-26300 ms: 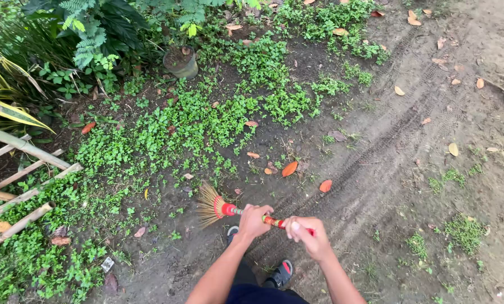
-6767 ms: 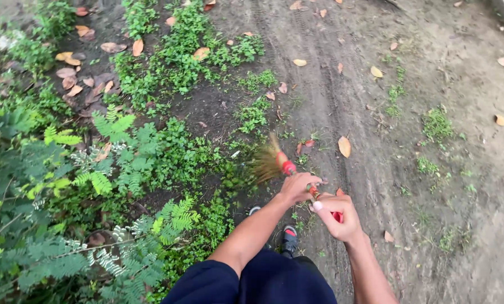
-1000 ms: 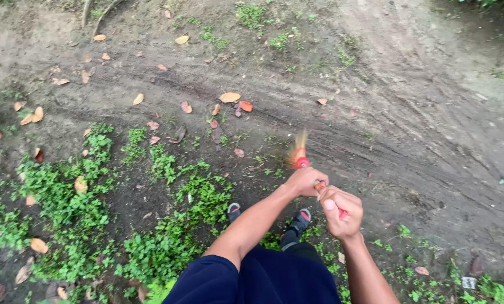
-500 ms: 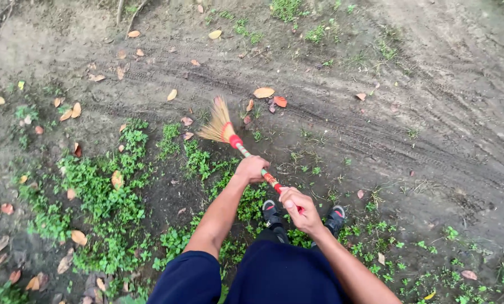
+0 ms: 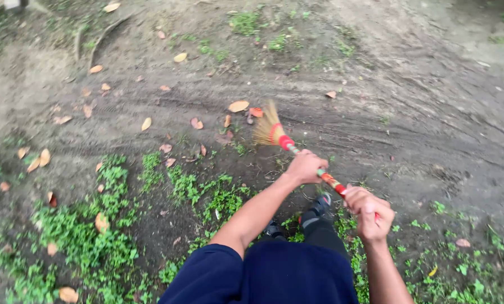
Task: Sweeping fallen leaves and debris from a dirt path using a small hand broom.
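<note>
both hands, left hand (image 5: 305,167) ahead of right hand (image 5: 369,211), clench a hand broom (image 5: 290,146) angled up-left, bristles beside fallen leaves (image 5: 239,106).

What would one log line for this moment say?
left hand: grips broom handle | right hand: grips handle end | bristles: beside fallen leaves

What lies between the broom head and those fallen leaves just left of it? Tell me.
Nothing visible does. The broom head sits beside the orange leaf and tan leaf, with only bare dirt between them. Left hand and right hand grip the handle.
</note>
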